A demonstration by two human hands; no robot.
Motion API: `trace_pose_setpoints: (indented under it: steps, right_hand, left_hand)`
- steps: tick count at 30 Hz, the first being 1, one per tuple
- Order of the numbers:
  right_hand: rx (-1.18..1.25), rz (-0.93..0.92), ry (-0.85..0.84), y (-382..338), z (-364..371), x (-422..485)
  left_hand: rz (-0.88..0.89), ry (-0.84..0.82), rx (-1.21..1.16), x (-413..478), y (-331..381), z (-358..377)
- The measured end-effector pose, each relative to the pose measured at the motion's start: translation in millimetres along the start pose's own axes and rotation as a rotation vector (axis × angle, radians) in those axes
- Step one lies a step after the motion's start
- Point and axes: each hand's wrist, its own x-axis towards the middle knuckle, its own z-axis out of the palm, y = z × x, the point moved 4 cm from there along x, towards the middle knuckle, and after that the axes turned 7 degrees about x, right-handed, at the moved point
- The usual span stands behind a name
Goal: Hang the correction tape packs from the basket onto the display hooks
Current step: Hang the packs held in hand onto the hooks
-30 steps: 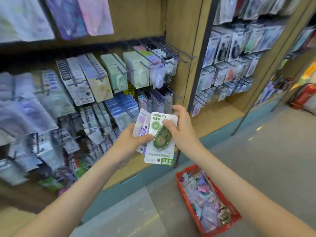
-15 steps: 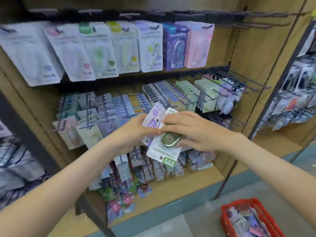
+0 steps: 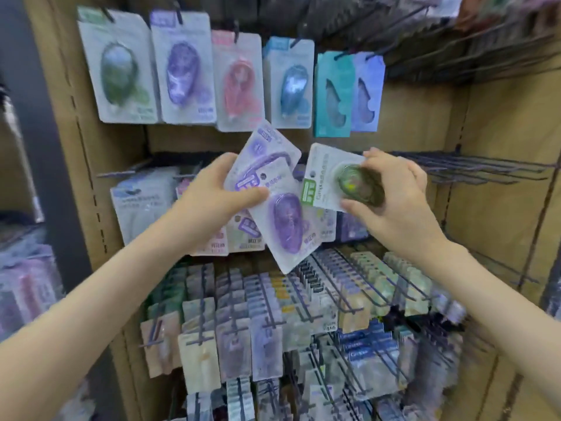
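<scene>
Hands raised in front of the display rack (image 3: 501,117), each holding stock. Our left hand (image 3: 209,192) grips two purple packs (image 3: 285,226) fanned apart; the thumb presses across the front and the other fingers (image 3: 224,159) curl round the back edge. The front one tilts down to the right, and the rear one sticks up above it. Our right hand (image 3: 397,205) pinches a green pack (image 3: 324,177) by its bubble, thumb under and fingers curled over the top, a narrow grasp. That pack is turned sideways, its green label end just beside the purple ones; we cannot tell if they touch.

All three are held in the air in front of the middle row, not on any hook. Bare hooks (image 3: 473,168) stick out just right of the right hand. A top row of hung packs (image 3: 182,71) sits above: green, purple, pink, blue, teal, lilac. More hung packs (image 3: 273,299) fill the rows below; they are blurred.
</scene>
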Motion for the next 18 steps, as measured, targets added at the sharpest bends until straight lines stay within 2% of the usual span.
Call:
trace_pose_setpoints:
  steps: [4, 8, 18]
  right_hand:
    - [0.079, -0.003, 0.127, 6, -2, 48]
    - [0.093, 0.043, 0.106, 23, 5, 80]
    - [0.274, 0.26, 0.08, 59, 13, 121]
  left_hand:
    - [0.124, 0.155, 0.118, 24, 25, -10]
    - [0.282, 0.288, 0.271, 38, 50, -6]
    - [0.427, 0.502, 0.11, 47, 73, -41]
